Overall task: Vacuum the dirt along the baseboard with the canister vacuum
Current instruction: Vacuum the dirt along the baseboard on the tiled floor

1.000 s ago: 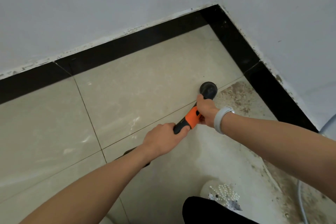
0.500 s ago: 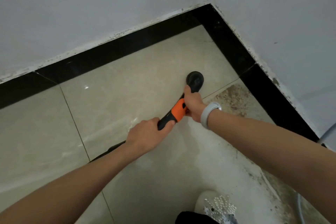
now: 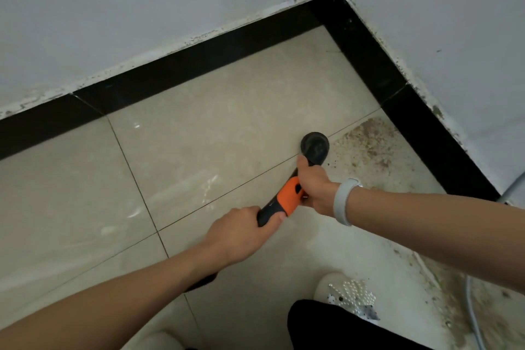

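Observation:
The black and orange vacuum wand (image 3: 287,200) slants across the beige floor tiles, and its round black brush head (image 3: 314,146) sits on the floor at the edge of a brown dirt patch (image 3: 369,142). My left hand (image 3: 241,231) grips the black handle at the lower end. My right hand (image 3: 314,183), with a white wristband, grips the wand just behind the brush head. The black baseboard (image 3: 420,119) runs along the right wall beside the dirt. The canister itself is out of view.
A second black baseboard (image 3: 181,68) runs along the far wall and meets the right one at the corner. A white shoe with pearl beads (image 3: 345,291) stands at the bottom. A pale cord (image 3: 471,312) lies on more dirt along the right wall.
The brush head slid left away from the dirt patch half a second ago, and it is back at the patch's left edge now. Both hands kept their grip.

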`<state>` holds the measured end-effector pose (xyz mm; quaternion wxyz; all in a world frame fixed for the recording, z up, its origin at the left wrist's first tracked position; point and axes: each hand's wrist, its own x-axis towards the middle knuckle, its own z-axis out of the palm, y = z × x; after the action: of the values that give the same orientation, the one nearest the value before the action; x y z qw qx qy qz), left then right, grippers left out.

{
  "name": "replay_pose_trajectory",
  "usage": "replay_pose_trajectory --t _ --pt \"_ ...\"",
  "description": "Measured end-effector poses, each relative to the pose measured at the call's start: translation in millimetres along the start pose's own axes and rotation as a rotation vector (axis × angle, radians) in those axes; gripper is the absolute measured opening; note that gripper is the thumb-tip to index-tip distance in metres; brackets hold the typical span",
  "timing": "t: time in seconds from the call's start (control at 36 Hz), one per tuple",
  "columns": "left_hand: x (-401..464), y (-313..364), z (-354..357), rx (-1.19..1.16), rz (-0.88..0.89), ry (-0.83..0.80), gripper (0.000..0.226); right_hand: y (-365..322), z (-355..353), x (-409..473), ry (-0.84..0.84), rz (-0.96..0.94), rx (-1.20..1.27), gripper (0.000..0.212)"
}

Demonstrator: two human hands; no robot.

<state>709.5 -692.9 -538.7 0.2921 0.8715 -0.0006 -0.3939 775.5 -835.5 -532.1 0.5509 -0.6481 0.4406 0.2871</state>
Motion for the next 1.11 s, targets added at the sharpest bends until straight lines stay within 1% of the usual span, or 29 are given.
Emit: replay_pose_trajectory --t 0.11,0.17,0.19,0.25,0.28,0.31,0.33,0.36,0.39,0.42,0.44,0.47,0.5,0.53,0.56,0.58,0.61,0.64,0.69,0.72,0.81,0.83,0.92,1.03,1.11 --pt "-13.3 -4.9 5.2 0.052 0.001 0.008 0.05 12.0 3.4 1.2 0.014 0.048 -0.044 0.045" --pt "-23.0 -16.8 4.1 0.08 -0.021 0.045 0.05 17.0 15.2 -9.8 -0.009 0.06 -0.065 0.047" --pt "-24.5 -26.7 5.7 0.091 -0.046 0.067 0.051 21.8 21.2 -13.2 -0.033 0.038 -0.068 0.048" --pt "-36.9 -42.1 1.2 0.108 -0.095 0.075 0.051 26.2 38.1 -35.7 -0.064 0.018 -0.033 0.048" --pt "-46.5 -46.4 -1.0 0.114 -0.091 0.087 0.051 28.4 45.8 -46.2 -0.08 0.027 0.009 0.048" --pt "-50.7 -51.6 -0.3 0.097 -0.097 0.096 0.05 35.8 53.3 -42.2 -0.104 0.057 0.023 0.047" --pt "-68.2 -51.0 -6.5 0.044 -0.132 0.079 0.049 38.6 62.1 -41.3 -0.092 0.084 0.008 0.046" --pt "-64.3 -55.3 -3.6 0.004 -0.155 0.081 0.047 40.4 68.6 -43.4 -0.07 0.077 -0.043 0.045" --pt "-46.0 -84.2 10.6 -0.025 -0.142 0.121 0.044 46.9 73.1 -33.6 -0.057 0.066 -0.105 0.043" --pt "-19.4 -150.7 40.3 -0.052 -0.174 0.115 0.042 54.8 77.0 -24.8 -0.055 0.062 -0.127 0.042" --pt "32.9 -234.4 93.0 -0.126 -0.189 0.084 0.041 58.9 80.9 -21.3 -0.058 0.064 -0.167 0.043" --pt "82.2 -298.4 132.8 -0.223 -0.173 0.075 0.049 57.0 82.3 -29.0 -0.081 0.052 -0.157 0.043" --pt "107.3 -334.4 151.0 -0.285 -0.163 0.049 0.056 55.0 85.2 -32.8 -0.083 0.053 -0.162 0.043" --pt "100.2 -333.3 142.9 -0.269 -0.152 0.058 0.055 53.3 84.5 -38.6 -0.104 0.054 -0.154 0.042" --pt "61.9 -291.6 113.9 -0.195 -0.164 0.066 0.051 51.8 85.1 -39.7 -0.117 0.074 -0.138 0.041" --pt "8.5 -213.4 65.4 -0.125 -0.198 0.029 0.049 48.7 83.3 -47.5 -0.126 0.065 -0.105 0.04" --pt "-43.9 -133.6 15.8 -0.055 -0.136 0.047 0.046 46.5 82.1 -49.3 -0.122 0.096 -0.069 0.04" --pt "-54.4 -104.7 5.6 -0.042 -0.145 0.004 0.046 45.8 78.9 -49.6 -0.108 0.108 -0.02 0.044" --pt "-58.6 -78.5 -5.4 0.034 -0.106 -0.019 0.046 45.3 71.9 -52.2 -0.091 0.11 0.051 0.053" --pt "-54.8 -73.5 -6.1 0.075 -0.085 -0.032 0.045 47.4 66.2 -47.6 -0.076 0.133 0.034 0.054" --pt "-38.7 -64.6 3.7 0.155 -0.051 -0.053 0.044 46.5 50.0 -51.6 -0.043 0.117 0.117 0.052" --pt "-36.5 -58.7 2.5 0.173 -0.017 -0.058 0.044 48.3 46.4 -46.0 -0.011 0.128 0.096 0.051" --pt "-26.3 -43.8 4.5 0.179 0.034 -0.143 0.043 47.7 31.6 -40.1 0.098 0.13 0.074 0.051" --pt "-17.9 -26.3 7.0 0.112 0.079 -0.223 0.044 47.7 13.4 -35.8 0.184 0.187 0.118 0.042" --pt "-18.1 -19.0 7.9 0.135 0.105 -0.274 0.044 56.9 5.0 -37.1 0.231 0.218 0.142 0.049"
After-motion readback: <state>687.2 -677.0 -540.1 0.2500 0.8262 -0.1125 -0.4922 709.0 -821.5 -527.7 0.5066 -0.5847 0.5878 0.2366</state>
